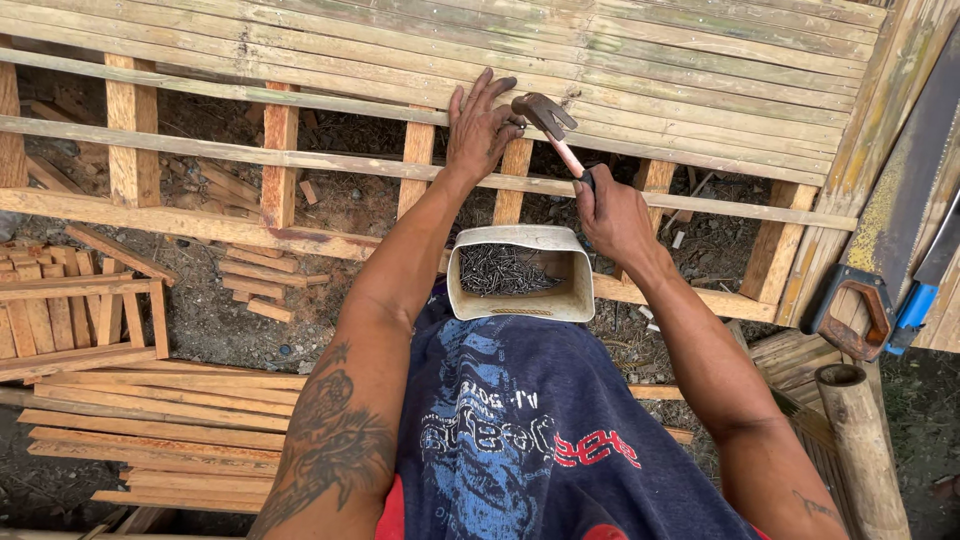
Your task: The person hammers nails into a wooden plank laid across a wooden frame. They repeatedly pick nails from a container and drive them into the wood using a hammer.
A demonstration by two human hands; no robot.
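Left hand [480, 125] is flat on the bamboo slat decking [700, 70], fingers spread and extended, fingertips pinching at something tiny near the hammer head, too small to make out. Right hand [612, 215] is wrapped tight round the handle of a claw hammer [548, 122]; dark metal head with a curved claw, pale handle with a pinkish tint, head sitting just beside the left fingertips over the edge slat. Decking is split bamboo strips, greenish-grey, weathered, laid side by side and running left to right; covered section fills the top and right, open frame to the left. Frame is rough-sawn timber joists [280, 150], orange-tan, coarse grain, upright between long thin cross slats [200, 150]. Dirt and wood offcuts show through the gaps. Between the forearms, against the person's torso, sits a cut-open white plastic container [518, 298], rounded-rectangular, dirty rim, holding a loose heap of dark steel nails [500, 270]. Lower left: stack of split bamboo strips [150, 440] on the ground, plus a small slatted wooden panel [80, 310]. Right edge: handsaw [880, 250] with rusty blade and worn brown wooden grip lying on the frame rail, a second tool with a blue handle [915, 308] touching it. Round bamboo pole [860, 440], hollow cut end up, lower right.
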